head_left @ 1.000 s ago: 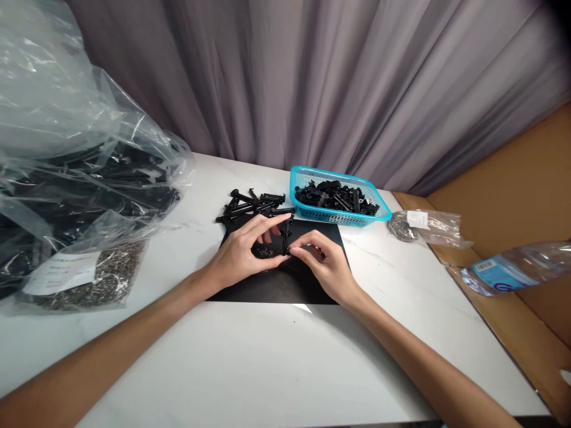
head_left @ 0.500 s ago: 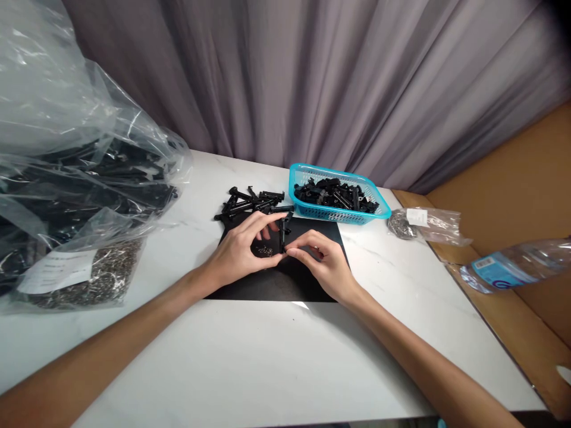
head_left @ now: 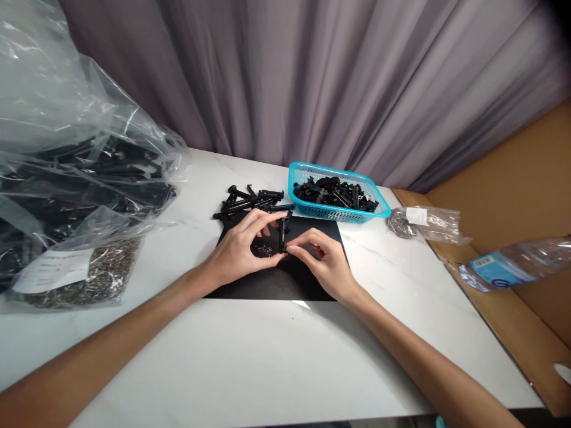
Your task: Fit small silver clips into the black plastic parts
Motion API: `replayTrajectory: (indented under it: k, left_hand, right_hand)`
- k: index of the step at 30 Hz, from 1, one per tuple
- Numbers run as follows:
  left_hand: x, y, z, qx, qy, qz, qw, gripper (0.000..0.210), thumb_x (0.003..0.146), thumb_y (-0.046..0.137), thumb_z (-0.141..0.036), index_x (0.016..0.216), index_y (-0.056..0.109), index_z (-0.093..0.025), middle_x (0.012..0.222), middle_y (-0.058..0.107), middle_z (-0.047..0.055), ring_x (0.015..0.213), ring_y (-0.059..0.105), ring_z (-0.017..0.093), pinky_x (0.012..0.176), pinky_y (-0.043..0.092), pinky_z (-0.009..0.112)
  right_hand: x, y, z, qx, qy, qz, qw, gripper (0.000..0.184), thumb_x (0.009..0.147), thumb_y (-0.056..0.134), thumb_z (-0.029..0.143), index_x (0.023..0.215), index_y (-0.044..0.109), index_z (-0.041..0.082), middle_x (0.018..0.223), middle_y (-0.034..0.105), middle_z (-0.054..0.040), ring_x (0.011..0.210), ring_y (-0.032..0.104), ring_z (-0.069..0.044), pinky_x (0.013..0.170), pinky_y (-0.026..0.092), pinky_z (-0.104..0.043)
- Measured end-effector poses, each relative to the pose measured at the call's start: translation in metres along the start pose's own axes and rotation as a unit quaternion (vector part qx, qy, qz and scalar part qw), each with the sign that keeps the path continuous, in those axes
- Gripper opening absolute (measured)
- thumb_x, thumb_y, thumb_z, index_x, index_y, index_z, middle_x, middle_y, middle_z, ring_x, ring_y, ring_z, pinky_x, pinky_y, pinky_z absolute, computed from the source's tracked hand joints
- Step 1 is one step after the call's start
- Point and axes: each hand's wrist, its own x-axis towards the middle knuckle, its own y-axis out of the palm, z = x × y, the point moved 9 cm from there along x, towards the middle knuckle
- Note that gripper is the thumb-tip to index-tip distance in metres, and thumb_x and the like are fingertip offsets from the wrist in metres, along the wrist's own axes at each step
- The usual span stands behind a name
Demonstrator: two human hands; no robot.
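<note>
A slim black plastic part (head_left: 282, 232) stands lengthwise between the thumb and fingers of my left hand (head_left: 236, 246), which grips it at both ends. At its lower end the thumb and forefinger of my right hand (head_left: 323, 258) are pinched together. Whatever sits between those right fingertips is too small to make out. Beneath both hands lies a black mat (head_left: 289, 282). Tiny metal pieces (head_left: 264, 250) are scattered on the mat, beside the left fingers. Just behind the mat is a loose pile of similar black parts (head_left: 243, 201).
A blue basket (head_left: 341, 215) full of black parts stands at the back. On the left are a large clear bag (head_left: 89, 160) of black parts and a bag of small metal pieces (head_left: 107, 270). To the right lie another small bag (head_left: 439, 226) and a plastic bottle (head_left: 504, 268) by cardboard.
Hardly anything differs. Both hands keep their hold at the black part, and the view has shifted very slightly.
</note>
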Motion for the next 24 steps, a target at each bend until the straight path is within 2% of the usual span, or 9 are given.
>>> replayTrajectory:
  k: [8, 13, 20, 24]
  left_hand:
    - [-0.0016, 0.0007, 0.0022, -0.039, -0.013, -0.01, 0.999, 0.069, 0.084, 0.076, -0.018, 0.147, 0.05, -0.025, 0.118, 0.069, 0.004, 0.094, 0.07, 0.018, 0.085, 0.059, 0.032]
    - [-0.0029, 0.0039, 0.0052, -0.061, -0.023, -0.01, 0.998, 0.071, 0.084, 0.075, -0.017, 0.149, 0.048, -0.024, 0.122, 0.073, 0.005, 0.099, 0.072, 0.018, 0.09, 0.061, 0.032]
    - [-0.0033, 0.0039, 0.0073, -0.063, -0.023, -0.023, 0.997, 0.07, 0.084, 0.072, -0.015, 0.15, 0.048, -0.021, 0.113, 0.074, 0.005, 0.094, 0.071, 0.017, 0.094, 0.061, 0.034]
    - [-0.003, 0.0035, 0.0052, -0.073, -0.02, -0.022, 0.997, 0.069, 0.084, 0.073, -0.016, 0.148, 0.049, -0.022, 0.113, 0.074, 0.005, 0.086, 0.071, 0.014, 0.086, 0.062, 0.03]
  right_hand:
    - [-0.0013, 0.0015, 0.0085, -0.014, -0.025, -0.004, 1.0, 0.008, 0.098, 0.071, 0.024, 0.092, 0.076, 0.025, 0.093, 0.076, -0.0021, 0.084, 0.063, -0.019, 0.07, 0.044, -0.034]
    - [-0.0012, 0.0004, 0.0078, -0.027, -0.02, -0.012, 0.999, 0.009, 0.098, 0.071, 0.025, 0.091, 0.076, 0.025, 0.093, 0.075, -0.0028, 0.085, 0.064, -0.02, 0.067, 0.043, -0.034]
    - [-0.0014, -0.0008, 0.0035, -0.027, -0.014, -0.018, 0.999, 0.01, 0.099, 0.07, 0.029, 0.092, 0.076, 0.026, 0.093, 0.075, -0.003, 0.085, 0.064, -0.02, 0.068, 0.044, -0.034]
    - [-0.0017, -0.0017, 0.0017, -0.03, -0.008, -0.02, 0.999, 0.012, 0.1, 0.069, 0.032, 0.092, 0.076, 0.026, 0.093, 0.075, -0.0034, 0.086, 0.064, -0.021, 0.067, 0.044, -0.034]
